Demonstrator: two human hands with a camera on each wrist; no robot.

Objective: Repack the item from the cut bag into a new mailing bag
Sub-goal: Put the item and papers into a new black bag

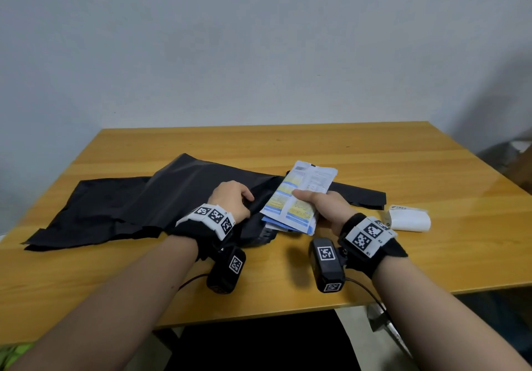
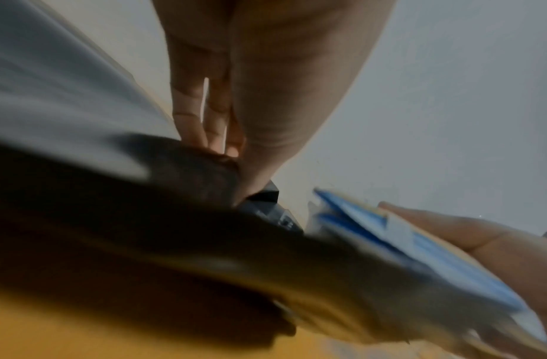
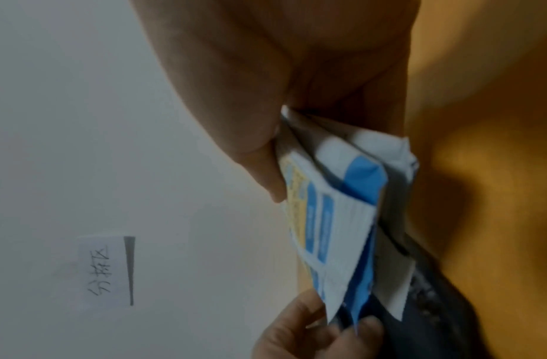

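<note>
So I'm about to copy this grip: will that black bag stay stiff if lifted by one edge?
Probably not: the black bag lies creased and rumpled on the table, so likely floppy. Its film looks thin, so likely light. The left hand pinches a fold easily.

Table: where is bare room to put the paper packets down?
Bare wood lies behind the black bags toward the wall, and at the table's right, beyond the white roll. The middle, around both hands, is crowded.
</note>
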